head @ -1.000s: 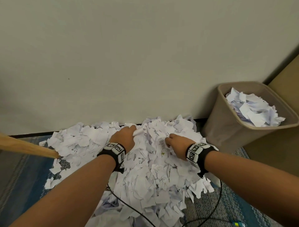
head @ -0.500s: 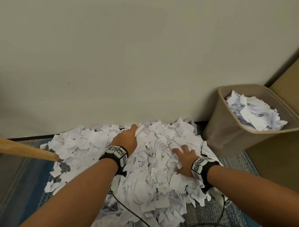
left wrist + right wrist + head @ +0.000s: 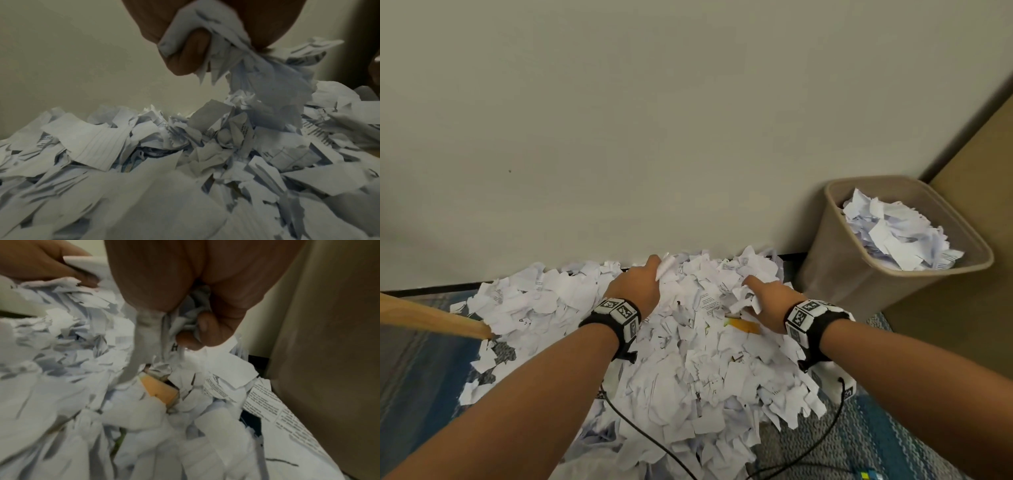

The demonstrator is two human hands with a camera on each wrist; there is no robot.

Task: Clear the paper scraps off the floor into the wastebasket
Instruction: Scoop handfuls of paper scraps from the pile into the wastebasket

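Gripping a bunch of torn white paper each, the left hand (image 3: 635, 286) and the right hand (image 3: 770, 301) sit curled in the far half of the pile of paper scraps (image 3: 688, 359), near the wall (image 3: 654, 120). The pile runs up against the baseboard (image 3: 424, 290) at the back, and its right edge lies just beside the tan wastebasket (image 3: 835, 270), which stands in the corner with scraps inside. An orange scrap (image 3: 743, 324) shows between the wrists. At the left edge a wooden pole (image 3: 431, 317) touches the pile. Bare blue-grey carpet (image 3: 414, 370) lies open to the left and near right, where black cables (image 3: 822, 442) trail.
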